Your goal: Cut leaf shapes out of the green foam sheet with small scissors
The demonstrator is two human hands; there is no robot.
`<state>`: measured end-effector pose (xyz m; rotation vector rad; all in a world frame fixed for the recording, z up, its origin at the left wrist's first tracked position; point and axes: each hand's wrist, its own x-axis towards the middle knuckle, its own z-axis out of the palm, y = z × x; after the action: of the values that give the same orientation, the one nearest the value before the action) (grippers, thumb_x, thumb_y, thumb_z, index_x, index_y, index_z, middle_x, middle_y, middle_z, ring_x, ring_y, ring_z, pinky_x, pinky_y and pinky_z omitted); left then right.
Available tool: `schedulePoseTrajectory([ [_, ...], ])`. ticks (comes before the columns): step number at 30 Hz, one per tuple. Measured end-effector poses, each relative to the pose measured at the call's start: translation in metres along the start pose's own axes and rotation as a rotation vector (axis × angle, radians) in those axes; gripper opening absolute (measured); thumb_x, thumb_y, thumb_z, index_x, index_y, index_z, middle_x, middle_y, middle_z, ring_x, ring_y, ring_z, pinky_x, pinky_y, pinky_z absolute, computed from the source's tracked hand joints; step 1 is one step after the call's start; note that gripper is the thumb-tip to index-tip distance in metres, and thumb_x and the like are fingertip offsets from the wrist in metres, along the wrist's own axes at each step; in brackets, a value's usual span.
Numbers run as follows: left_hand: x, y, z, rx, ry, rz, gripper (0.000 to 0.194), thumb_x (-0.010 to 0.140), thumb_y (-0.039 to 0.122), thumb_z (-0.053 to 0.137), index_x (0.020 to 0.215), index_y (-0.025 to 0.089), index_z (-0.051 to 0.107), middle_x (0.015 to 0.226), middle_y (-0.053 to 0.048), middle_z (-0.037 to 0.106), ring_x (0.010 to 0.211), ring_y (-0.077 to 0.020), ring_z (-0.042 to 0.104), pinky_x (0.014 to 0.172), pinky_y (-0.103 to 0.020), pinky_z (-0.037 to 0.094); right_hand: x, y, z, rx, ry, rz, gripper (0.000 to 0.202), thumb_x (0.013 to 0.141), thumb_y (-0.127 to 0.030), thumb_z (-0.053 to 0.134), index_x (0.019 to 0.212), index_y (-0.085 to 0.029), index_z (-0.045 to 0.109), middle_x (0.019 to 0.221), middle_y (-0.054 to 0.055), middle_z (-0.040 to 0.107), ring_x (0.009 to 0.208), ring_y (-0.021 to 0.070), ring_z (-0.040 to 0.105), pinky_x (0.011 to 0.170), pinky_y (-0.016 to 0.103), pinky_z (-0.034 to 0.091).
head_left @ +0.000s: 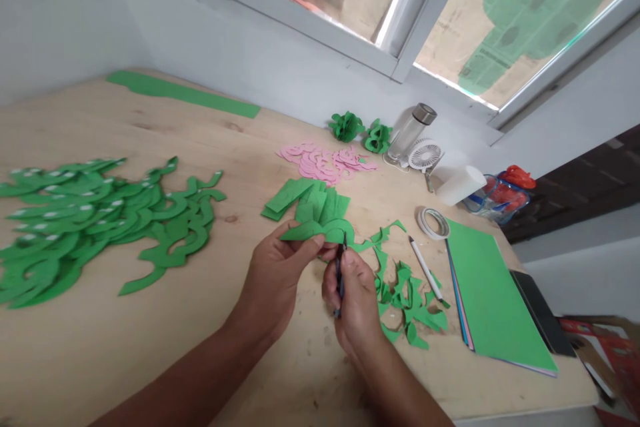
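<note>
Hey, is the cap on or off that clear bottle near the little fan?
On. The silver cap sits over the mouth of the bottle, beside the fan.

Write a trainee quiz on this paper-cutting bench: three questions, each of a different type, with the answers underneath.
1. True or false: the white pen lies on top of the sheet stack.
2. Multiple choice: what does the right hand hold?
A) a tape roll
B) a dark cutting tool
C) a glass bottle
3. Fill in the colour: the left hand pinches a ____ paper piece.

Key
1. False; it lies among the green scraps, beside the sheet stack.
2. B
3. green
</note>
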<state>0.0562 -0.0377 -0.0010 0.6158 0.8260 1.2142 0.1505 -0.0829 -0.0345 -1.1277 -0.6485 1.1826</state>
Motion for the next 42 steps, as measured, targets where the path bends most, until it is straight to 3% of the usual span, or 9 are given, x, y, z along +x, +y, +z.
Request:
schedulePoseTrajectory([
  [18,-0.0006,-0.0013,-0.0006,-0.010,0.005,-0.007,0.016,0.062,0.024,0.086,0.075,0.021,0.075,0.067,0.001,0.076,0.066,-0.0157,0.069,0.074,-0.029,0.058,-0.0004,0.0016,-0.0009,0.001,-0.002,-0.015,0.053,0.080,-0.070,0.075,0.076,-0.018,0.067,0.047,-0.009,0.045,0.038,0.0049,0.025,0.036,0.018,0.018],
  [42,-0.0002,-0.0005,-0.0031,0.009,-0.023,-0.026,0.016,0.063,0.026,0.086,0.074,0.021,0.074,0.068,0.001,0.076,0.068,-0.0170,0.067,0.080,-0.032,0.058,-0.0007,0.0000,-0.0004,-0.008,0.005,0.001,0.053,0.080,-0.071,0.074,0.076,-0.018,0.066,0.044,-0.010,0.043,0.038,0.0054,0.025,0.038,0.019,0.018],
])
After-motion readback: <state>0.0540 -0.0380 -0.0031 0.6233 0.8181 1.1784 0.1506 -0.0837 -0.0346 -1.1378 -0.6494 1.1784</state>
